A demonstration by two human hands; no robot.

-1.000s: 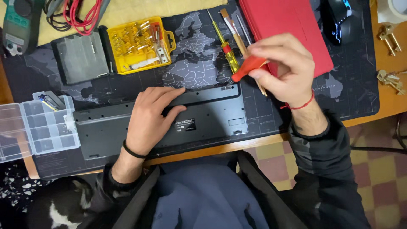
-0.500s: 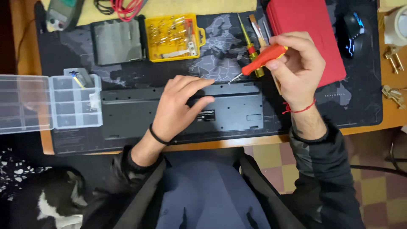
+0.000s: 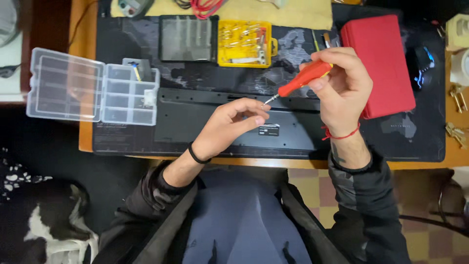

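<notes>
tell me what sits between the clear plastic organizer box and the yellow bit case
In the head view, a grey-lidded black case lies between the clear organizer box and the yellow bit case.

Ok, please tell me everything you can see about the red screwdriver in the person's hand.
The screwdriver has a smooth red-orange handle, plastic by its look, and a thin metal shaft ending in a small tip. The right hand grips the handle, so it slants down and to the left. Its tip sits at the fingertips of the left hand, above the black keyboard lying back side up. Whether the tip touches a screw is too small to tell.
</notes>
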